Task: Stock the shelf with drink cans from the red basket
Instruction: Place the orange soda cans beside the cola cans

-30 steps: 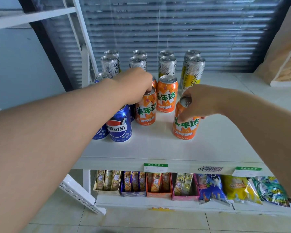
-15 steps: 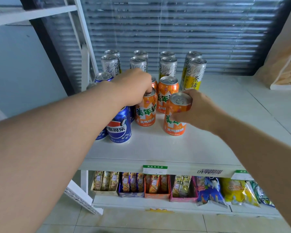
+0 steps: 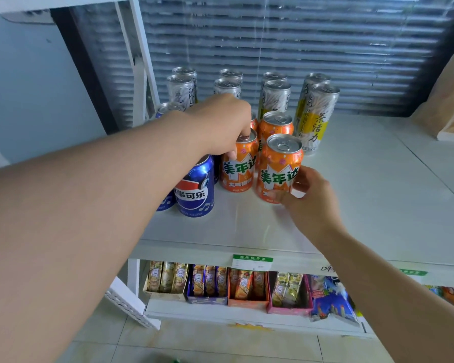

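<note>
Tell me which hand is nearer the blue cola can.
Left. The left hand grips the left orange can, just beside the blue cola can; the right hand holds the front orange can, one can farther right.

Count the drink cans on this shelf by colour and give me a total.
Orange cans: 4
Blue cans: 3 in view, more may be hidden
Tall silver cans: 8
Total: 15 cans in view
</note>
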The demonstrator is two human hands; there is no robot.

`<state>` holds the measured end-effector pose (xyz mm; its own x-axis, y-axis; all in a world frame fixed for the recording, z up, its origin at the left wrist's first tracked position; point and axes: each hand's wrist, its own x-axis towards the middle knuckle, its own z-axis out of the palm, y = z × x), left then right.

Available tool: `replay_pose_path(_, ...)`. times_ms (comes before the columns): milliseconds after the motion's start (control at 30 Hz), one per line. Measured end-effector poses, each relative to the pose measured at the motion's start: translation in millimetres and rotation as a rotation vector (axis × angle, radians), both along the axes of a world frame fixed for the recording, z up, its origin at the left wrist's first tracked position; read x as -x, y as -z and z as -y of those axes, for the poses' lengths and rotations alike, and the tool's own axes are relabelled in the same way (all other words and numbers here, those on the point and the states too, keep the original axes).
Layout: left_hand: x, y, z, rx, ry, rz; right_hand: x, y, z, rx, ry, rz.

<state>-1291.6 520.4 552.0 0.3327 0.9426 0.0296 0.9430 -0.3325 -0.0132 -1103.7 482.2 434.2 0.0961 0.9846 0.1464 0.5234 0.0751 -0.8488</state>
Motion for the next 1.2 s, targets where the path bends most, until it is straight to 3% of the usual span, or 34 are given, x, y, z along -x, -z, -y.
replay_pose_path(1200,3,3,9,-0.055,-0.015,0.050,13,-15,-5,0.096,-0.035,0.033)
